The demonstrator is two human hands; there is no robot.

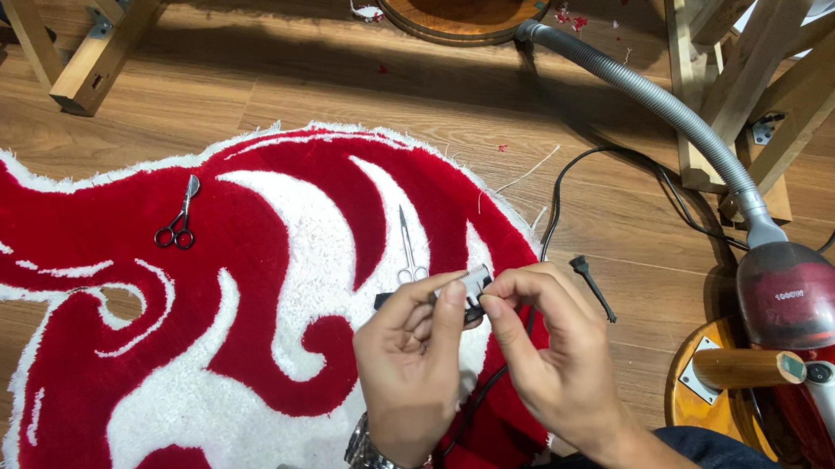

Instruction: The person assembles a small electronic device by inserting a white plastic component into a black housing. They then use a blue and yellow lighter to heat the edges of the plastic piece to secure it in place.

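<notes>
Item: my left hand [406, 359]. Grip closed, thumb and fingertips pinched on a small clipper head [469, 287], a short piece with a pale toothed comb edge and a dark body. Metal wristwatch [384, 467] on the wrist.

Item: my right hand [554, 353]. Grip closed, thumb and forefinger pinched on the right end of the same clipper head; the remaining fingers are curled beneath. I cannot tell what part of it my fingertips press.

Item: clipper head, location. Held in the air between both hands, above the right edge of the rug, just below the handles of the long scissors.

Item: rug [206, 321]. Tufted, red with white swirls and a white border, lying flat on the wooden floor [346, 86].

Item: long scissors [407, 250]. Thin, silver, lying on a white patch of the rug, points away from me.

Item: small scissors [178, 216]. Silver blades, dark red handles, lying on the red area at upper left, well apart from my hands.

Item: vacuum cleaner [813, 332]. Red body with a grey ribbed hose [644, 88], on the floor to my right.

Item: black cord [558, 189], running across the floor beside the rug.

Item: small black tool [590, 285], on the floor just right of my hands.
</notes>
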